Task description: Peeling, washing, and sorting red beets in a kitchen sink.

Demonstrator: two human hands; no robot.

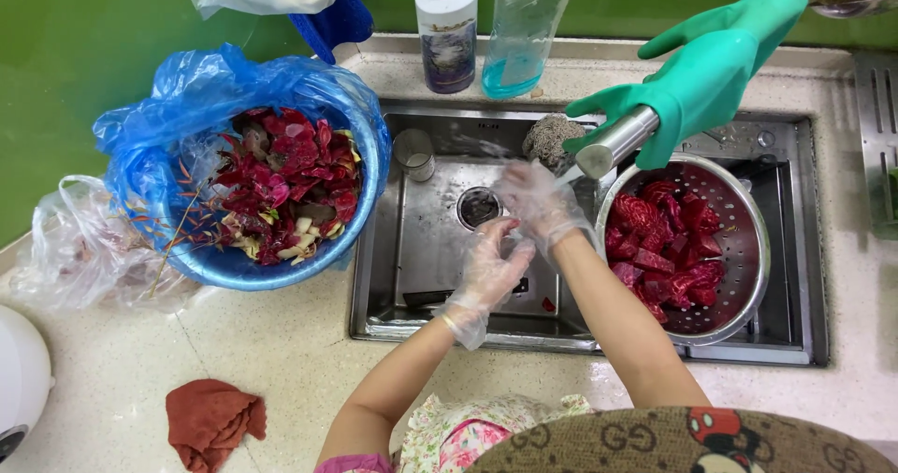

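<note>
While both of the person's hands meet over the stainless sink [430,276], each wrapped in a thin, clear, crinkled plastic glove, the left hand [488,272] lies with fingers loosely spread just below the right hand [535,200], and the two touch or nearly touch, holding nothing that can be made out. The right hand sits right under the mouth of a steel faucet spout [615,142], and the blur there makes it hard to tell whether water runs. A co-worker's hand in a thick green rubber glove [703,72] grips that spout from the far side. Just to the right of the hands, inside the basin, a round perforated metal colander [748,248] holds wet, deep crimson leafy pieces [666,248], glossy and crumpled, piled toward its left half. The round drain [478,207] lies just behind the hands, with a small steel cup [414,152] and a steel scouring pad [547,139] near the back wall. On the speckled counter to the left, a blue basin lined with a blue plastic bag [178,122] carries red leaf trimmings with pale stems [281,188]. A rust-coloured cloth [213,421] lies crumpled near the front edge
</note>
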